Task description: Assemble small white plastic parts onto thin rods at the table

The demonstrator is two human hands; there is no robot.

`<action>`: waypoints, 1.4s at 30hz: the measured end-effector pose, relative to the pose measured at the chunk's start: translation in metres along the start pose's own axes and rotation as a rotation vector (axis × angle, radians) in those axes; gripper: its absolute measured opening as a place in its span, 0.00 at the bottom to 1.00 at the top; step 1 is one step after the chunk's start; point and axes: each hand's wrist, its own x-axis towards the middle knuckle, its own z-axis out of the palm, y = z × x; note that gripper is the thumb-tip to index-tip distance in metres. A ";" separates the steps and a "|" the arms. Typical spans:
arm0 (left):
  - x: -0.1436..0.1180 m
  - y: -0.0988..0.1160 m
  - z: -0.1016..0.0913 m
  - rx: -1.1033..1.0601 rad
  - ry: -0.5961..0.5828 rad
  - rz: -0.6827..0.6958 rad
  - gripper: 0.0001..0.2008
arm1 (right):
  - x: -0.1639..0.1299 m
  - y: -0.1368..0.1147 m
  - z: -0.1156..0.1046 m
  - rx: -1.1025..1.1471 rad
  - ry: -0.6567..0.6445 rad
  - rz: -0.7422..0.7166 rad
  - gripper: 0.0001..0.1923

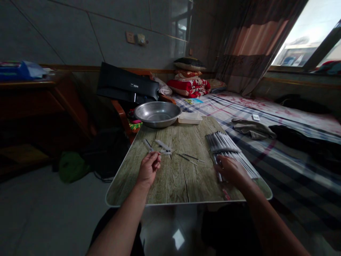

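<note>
My left hand (150, 167) hovers over the table's left side, its thumb and fingers pinched together. Just beyond the fingertips is a thin clear piece with a dark stick (148, 143); whether the fingers grip it is unclear. My right hand (232, 171), slightly blurred, has its fingers curled on a slim pen (220, 176) at the left edge of a row of light grey pens (246, 163). Behind that row lies a second bunch of pens (222, 142) with dark ends. Clear plastic strips (163, 145) and thin dark refill-like sticks (190, 158) rest mid-table.
On the far end of the wood-look table (170, 188) stand a large metal basin (158, 114) and a shallow white tray (190, 118). A small red item (226, 194) lies near the front edge. A bed with a plaid sheet (221, 110) adjoins the right side.
</note>
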 end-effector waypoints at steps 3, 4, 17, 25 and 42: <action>0.003 0.001 -0.002 -0.039 0.082 0.015 0.09 | 0.012 -0.028 0.000 0.110 -0.029 -0.188 0.11; 0.004 0.001 -0.003 -0.053 0.110 0.017 0.09 | 0.016 -0.038 0.001 0.125 -0.048 -0.221 0.11; 0.005 0.000 -0.005 -0.079 0.163 -0.004 0.09 | 0.117 -0.151 0.039 0.051 -0.070 -0.277 0.13; -0.002 -0.002 0.003 0.046 0.060 -0.010 0.09 | 0.138 -0.173 0.054 0.045 -0.116 -0.145 0.13; -0.003 -0.003 0.003 0.082 -0.013 -0.106 0.13 | 0.067 -0.129 0.023 0.446 -0.197 -0.431 0.07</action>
